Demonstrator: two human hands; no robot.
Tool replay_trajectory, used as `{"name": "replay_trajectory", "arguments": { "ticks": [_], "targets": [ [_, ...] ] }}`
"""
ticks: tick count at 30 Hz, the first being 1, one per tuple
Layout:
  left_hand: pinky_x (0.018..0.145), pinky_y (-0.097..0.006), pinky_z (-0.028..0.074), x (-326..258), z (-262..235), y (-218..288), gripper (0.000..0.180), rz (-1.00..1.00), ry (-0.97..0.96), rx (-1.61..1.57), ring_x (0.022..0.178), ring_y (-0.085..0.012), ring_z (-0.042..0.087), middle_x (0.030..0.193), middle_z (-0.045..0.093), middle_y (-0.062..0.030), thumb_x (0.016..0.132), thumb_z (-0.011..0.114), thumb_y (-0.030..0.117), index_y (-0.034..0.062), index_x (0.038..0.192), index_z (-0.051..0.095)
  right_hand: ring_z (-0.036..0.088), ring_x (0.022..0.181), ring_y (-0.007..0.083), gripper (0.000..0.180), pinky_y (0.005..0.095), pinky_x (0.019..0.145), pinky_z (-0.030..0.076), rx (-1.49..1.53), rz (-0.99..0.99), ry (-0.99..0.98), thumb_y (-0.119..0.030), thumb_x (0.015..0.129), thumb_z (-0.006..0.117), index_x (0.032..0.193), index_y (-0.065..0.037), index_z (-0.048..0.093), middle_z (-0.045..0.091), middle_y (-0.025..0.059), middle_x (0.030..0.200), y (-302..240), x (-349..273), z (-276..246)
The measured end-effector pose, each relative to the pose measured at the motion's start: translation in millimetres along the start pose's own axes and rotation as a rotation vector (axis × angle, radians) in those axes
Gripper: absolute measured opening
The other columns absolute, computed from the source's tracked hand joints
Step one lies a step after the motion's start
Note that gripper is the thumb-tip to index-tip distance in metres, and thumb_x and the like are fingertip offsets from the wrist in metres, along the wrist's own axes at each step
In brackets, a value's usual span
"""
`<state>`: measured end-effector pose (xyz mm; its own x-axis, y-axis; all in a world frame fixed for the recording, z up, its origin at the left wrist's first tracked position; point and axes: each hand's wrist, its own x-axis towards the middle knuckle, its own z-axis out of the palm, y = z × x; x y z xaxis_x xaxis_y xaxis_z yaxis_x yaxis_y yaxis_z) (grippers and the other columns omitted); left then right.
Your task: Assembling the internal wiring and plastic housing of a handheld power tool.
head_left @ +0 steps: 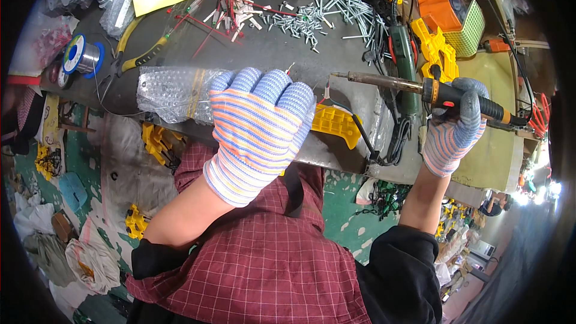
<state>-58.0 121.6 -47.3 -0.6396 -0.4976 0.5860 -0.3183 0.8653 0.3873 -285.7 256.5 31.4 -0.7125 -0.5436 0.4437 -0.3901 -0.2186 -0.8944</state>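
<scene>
Both my hands wear striped knit gloves. My left hand [258,126] is closed, knuckles up, over the bench edge. A thin solder wire [156,112] runs from the blue-rimmed solder spool [89,57] into its curled fingers; the fingertips are hidden. Beneath and beside that hand lies a bubble-wrap bundle [171,93]. A yellow plastic part [336,125] with a short wire end [327,91] shows just right of the hand; whether the hand touches it I cannot tell. My right hand [459,120] grips a soldering iron [390,81] by its black handle, tip pointing left toward the wire end.
Loose screws [306,24] and red wires [219,0] lie across the back of the bench. Yellow-handled pliers [141,57] rest near the spool. At right are a green electric screwdriver [405,63], a yellow plastic housing [435,51] and a yellow-green basket [468,30].
</scene>
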Motion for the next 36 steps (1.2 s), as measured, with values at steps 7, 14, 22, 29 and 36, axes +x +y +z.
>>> {"name": "replay_trajectory", "arguments": {
  "ticks": [7,14,22,29,36],
  "targets": [
    [0.067,-0.043,0.043,0,1,0,0.017,-0.018,-0.013,-0.071,0.073,-0.0284,0.057,0.078,0.061,-0.0056,0.069,0.076,0.016,0.0127,0.082,0.065,0.058,0.071,0.0134,0.031,0.0224,0.058,0.047,-0.027,-0.01,0.023,-0.026,0.082,0.072,0.1,-0.004,0.062,0.06,0.0062,0.089,3,1,5],
    [0.068,-0.044,0.042,5,2,1,0.015,-0.032,0.015,-0.025,0.073,-0.0279,0.056,0.078,0.06,-0.0049,0.07,0.075,0.017,0.0129,0.08,0.065,0.058,0.079,0.0148,0.03,0.024,0.063,0.047,-0.092,0.003,0.035,-0.031,0.086,0.065,0.1,-0.004,0.06,0.06,0.0057,0.088,2,0,2],
    [0.068,-0.043,0.041,-2,4,-2,0.015,-0.013,0.077,-0.068,0.074,-0.0276,0.057,0.078,0.06,-0.0045,0.071,0.076,0.015,0.0129,0.08,0.064,0.059,0.074,0.0139,0.03,0.0218,0.055,0.046,-0.055,0.004,0.043,-0.029,0.085,0.067,0.1,-0.004,0.061,0.06,0.0061,0.088,-1,-2,4],
    [0.07,-0.039,0.041,-18,-25,6,0.016,-0.058,0.045,-0.073,0.072,-0.0256,0.056,0.077,0.06,-0.0033,0.074,0.077,0.016,0.0125,0.082,0.063,0.059,0.068,0.0172,0.033,0.0256,0.056,0.045,-0.001,0.016,0.068,-0.033,0.09,0.064,0.102,-0.003,0.058,0.06,0.0073,0.086,-18,-12,-12],
    [0.074,-0.041,0.039,-51,-35,23,0.023,-0.052,-0.093,-0.103,0.075,-0.024,0.054,0.08,0.054,-0.0024,0.071,0.078,0.017,0.0148,0.088,0.064,0.06,0.079,0.022,0.039,0.0324,0.073,0.052,0.043,0.045,-0.033,-0.03,0.079,0.072,0.1,-0.001,0.056,0.056,0.01,0.091,-12,-40,-4]
  ]
}}
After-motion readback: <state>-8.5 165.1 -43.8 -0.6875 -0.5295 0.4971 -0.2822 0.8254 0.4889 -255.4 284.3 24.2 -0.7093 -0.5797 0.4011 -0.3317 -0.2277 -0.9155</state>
